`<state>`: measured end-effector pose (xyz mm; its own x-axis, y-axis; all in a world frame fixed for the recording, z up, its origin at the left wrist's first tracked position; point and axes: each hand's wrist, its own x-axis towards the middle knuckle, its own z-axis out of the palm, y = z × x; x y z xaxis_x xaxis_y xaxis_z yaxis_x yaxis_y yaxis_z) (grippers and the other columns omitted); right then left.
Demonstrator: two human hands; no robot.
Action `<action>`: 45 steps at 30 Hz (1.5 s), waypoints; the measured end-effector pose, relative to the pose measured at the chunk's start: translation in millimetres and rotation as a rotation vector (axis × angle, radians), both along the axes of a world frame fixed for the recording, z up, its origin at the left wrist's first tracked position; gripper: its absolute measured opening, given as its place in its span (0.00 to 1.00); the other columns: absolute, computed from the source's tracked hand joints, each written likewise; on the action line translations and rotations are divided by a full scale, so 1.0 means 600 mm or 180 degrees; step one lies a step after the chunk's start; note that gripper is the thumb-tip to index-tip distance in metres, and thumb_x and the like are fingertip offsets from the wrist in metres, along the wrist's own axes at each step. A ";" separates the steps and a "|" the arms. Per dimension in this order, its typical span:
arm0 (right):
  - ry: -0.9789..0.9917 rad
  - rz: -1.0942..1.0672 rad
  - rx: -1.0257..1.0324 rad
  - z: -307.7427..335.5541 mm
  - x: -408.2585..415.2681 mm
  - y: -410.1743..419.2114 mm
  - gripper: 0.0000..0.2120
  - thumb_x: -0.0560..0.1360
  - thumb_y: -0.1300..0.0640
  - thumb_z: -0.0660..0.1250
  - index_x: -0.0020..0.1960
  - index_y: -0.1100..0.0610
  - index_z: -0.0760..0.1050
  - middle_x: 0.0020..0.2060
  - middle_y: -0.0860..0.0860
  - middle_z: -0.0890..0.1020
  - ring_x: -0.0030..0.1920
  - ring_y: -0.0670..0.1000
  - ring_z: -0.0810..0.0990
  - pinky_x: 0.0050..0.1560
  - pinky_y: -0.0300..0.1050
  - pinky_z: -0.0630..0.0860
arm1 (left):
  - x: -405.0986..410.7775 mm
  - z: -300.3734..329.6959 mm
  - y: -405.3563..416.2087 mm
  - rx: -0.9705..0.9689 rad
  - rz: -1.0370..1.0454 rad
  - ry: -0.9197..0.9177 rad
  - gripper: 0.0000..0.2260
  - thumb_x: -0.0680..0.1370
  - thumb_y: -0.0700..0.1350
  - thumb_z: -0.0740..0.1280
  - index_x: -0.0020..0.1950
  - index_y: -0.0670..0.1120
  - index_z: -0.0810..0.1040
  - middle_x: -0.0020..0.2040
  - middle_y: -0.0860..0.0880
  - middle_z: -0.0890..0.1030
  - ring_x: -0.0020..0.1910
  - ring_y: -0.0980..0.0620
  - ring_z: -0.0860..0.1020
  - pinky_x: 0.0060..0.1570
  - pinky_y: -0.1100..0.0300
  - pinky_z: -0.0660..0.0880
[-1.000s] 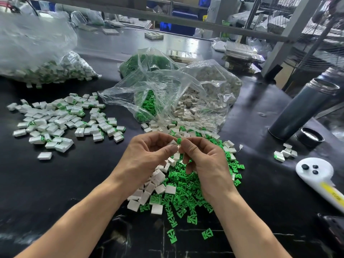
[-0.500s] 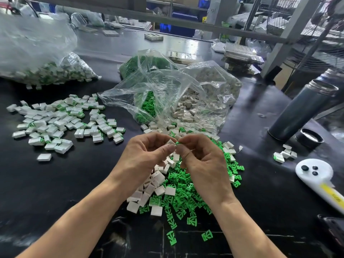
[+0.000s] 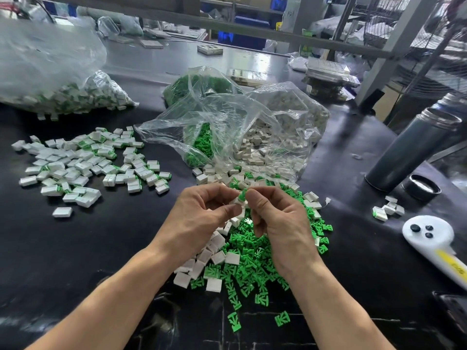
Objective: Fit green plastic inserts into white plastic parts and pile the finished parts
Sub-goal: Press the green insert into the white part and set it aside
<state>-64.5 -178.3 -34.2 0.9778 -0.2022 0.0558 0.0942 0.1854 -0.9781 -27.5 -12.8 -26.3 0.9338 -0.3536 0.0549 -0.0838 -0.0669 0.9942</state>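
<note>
Behind hands [image 3: 249,213]: clear bags [image 3: 227,127] | right: flask [image 3: 414,147], cap [image 3: 421,190]

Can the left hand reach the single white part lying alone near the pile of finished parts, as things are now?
Probably yes, but not right away. The black table between the left hand and the single white part is bare, so nothing blocks the way. The hand, though, is pinching a white part.

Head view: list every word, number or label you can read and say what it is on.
No text reads clearly.
Yellow label on the white handheld device: dark marks, too blurred to read.
Yellow-green sticker on the back shelving: too small to read.
Green-and-white tag beside it: unreadable.
Finished parts and green inserts: no print visible.
</note>
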 end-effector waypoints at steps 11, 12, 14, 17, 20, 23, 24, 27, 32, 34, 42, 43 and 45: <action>-0.0176 -0.0156 -0.0737 -0.005 0.002 -0.006 0.02 0.77 0.54 0.75 0.45 0.49 0.84 0.30 0.43 0.81 0.30 0.41 0.76 0.32 0.32 0.72 | -0.001 0.000 -0.001 -0.0127 0.0009 0.0104 0.04 0.75 0.41 0.76 0.49 0.48 0.87 0.37 0.52 0.84 0.34 0.59 0.77 0.38 0.67 0.75; -0.0219 -0.0128 -0.0803 -0.005 0.002 -0.005 0.03 0.77 0.54 0.75 0.45 0.49 0.84 0.31 0.43 0.81 0.30 0.40 0.76 0.32 0.32 0.72 | -0.001 0.000 0.000 -0.0127 0.0031 0.0116 0.04 0.75 0.42 0.76 0.49 0.48 0.87 0.37 0.51 0.84 0.33 0.58 0.76 0.38 0.67 0.75; -0.0263 -0.0046 -0.0931 -0.005 0.001 -0.005 0.02 0.77 0.53 0.74 0.46 0.49 0.83 0.32 0.43 0.81 0.31 0.41 0.76 0.33 0.33 0.72 | 0.000 0.001 0.000 -0.0132 0.0104 0.0140 0.04 0.75 0.42 0.77 0.48 0.49 0.87 0.37 0.50 0.84 0.34 0.57 0.76 0.38 0.65 0.76; -0.0237 0.0021 -0.1093 -0.004 0.000 -0.007 0.02 0.78 0.51 0.74 0.47 0.46 0.82 0.33 0.43 0.81 0.32 0.41 0.76 0.34 0.34 0.72 | 0.002 0.001 0.002 -0.0184 0.0263 0.0157 0.04 0.74 0.43 0.77 0.47 0.49 0.87 0.41 0.49 0.86 0.35 0.55 0.77 0.39 0.63 0.78; -0.0182 0.0016 -0.1269 -0.003 -0.002 -0.009 0.03 0.79 0.52 0.74 0.46 0.48 0.82 0.34 0.42 0.82 0.32 0.40 0.76 0.33 0.33 0.72 | 0.002 0.004 0.002 -0.0253 0.0344 0.0138 0.04 0.73 0.43 0.77 0.46 0.49 0.87 0.41 0.49 0.86 0.35 0.57 0.78 0.38 0.66 0.78; -0.0203 -0.0020 -0.1395 -0.001 -0.004 -0.007 0.03 0.78 0.51 0.74 0.47 0.48 0.81 0.36 0.41 0.83 0.34 0.39 0.78 0.35 0.33 0.72 | 0.001 0.007 0.003 -0.0263 0.0333 0.0078 0.04 0.73 0.40 0.77 0.47 0.47 0.87 0.41 0.50 0.87 0.36 0.60 0.80 0.37 0.67 0.77; -0.0204 -0.0029 -0.1415 -0.001 -0.004 -0.006 0.03 0.78 0.51 0.74 0.47 0.48 0.81 0.36 0.41 0.83 0.35 0.40 0.78 0.36 0.33 0.72 | 0.001 0.008 0.004 -0.0253 0.0319 0.0062 0.04 0.74 0.39 0.76 0.47 0.46 0.87 0.42 0.50 0.87 0.36 0.60 0.80 0.37 0.67 0.77; -0.0210 -0.0001 -0.1381 0.000 -0.005 -0.005 0.02 0.78 0.52 0.74 0.48 0.48 0.81 0.37 0.42 0.83 0.35 0.40 0.78 0.36 0.35 0.72 | 0.000 0.011 0.005 -0.0247 0.0309 0.0056 0.05 0.74 0.38 0.76 0.49 0.44 0.86 0.43 0.48 0.87 0.36 0.60 0.80 0.36 0.67 0.77; -0.0221 0.0031 -0.1304 -0.001 -0.005 -0.008 0.01 0.78 0.52 0.74 0.49 0.47 0.82 0.38 0.42 0.83 0.37 0.41 0.79 0.40 0.41 0.74 | -0.001 0.014 0.005 -0.0326 0.0259 0.0099 0.06 0.72 0.38 0.76 0.48 0.45 0.87 0.42 0.47 0.86 0.37 0.58 0.79 0.37 0.65 0.78; -0.0224 0.0048 -0.1236 -0.001 -0.004 -0.008 0.02 0.78 0.52 0.74 0.49 0.47 0.82 0.39 0.43 0.84 0.38 0.42 0.79 0.40 0.42 0.74 | -0.001 0.015 0.005 -0.0354 0.0227 0.0128 0.06 0.72 0.38 0.77 0.48 0.45 0.87 0.41 0.48 0.86 0.37 0.58 0.79 0.37 0.65 0.78; -0.0355 0.0026 -0.1223 0.000 -0.005 -0.008 0.02 0.77 0.53 0.74 0.48 0.48 0.82 0.37 0.43 0.83 0.36 0.41 0.78 0.37 0.35 0.74 | 0.000 0.015 0.002 -0.0381 0.0286 0.0166 0.10 0.71 0.42 0.77 0.51 0.44 0.86 0.44 0.48 0.87 0.38 0.57 0.81 0.39 0.64 0.79; -0.0374 0.0021 -0.1228 0.000 -0.005 -0.007 0.02 0.77 0.53 0.74 0.48 0.48 0.82 0.36 0.43 0.83 0.35 0.40 0.78 0.37 0.34 0.74 | 0.000 0.014 0.003 -0.0401 0.0322 0.0192 0.11 0.70 0.44 0.77 0.51 0.44 0.86 0.43 0.48 0.87 0.38 0.57 0.81 0.38 0.65 0.79; -0.0389 0.0024 -0.1246 0.001 -0.006 -0.006 0.02 0.77 0.55 0.74 0.47 0.49 0.82 0.36 0.42 0.83 0.35 0.40 0.78 0.36 0.33 0.74 | 0.001 0.013 0.003 -0.0431 0.0335 0.0253 0.12 0.69 0.45 0.77 0.50 0.43 0.86 0.42 0.48 0.87 0.37 0.56 0.81 0.38 0.64 0.79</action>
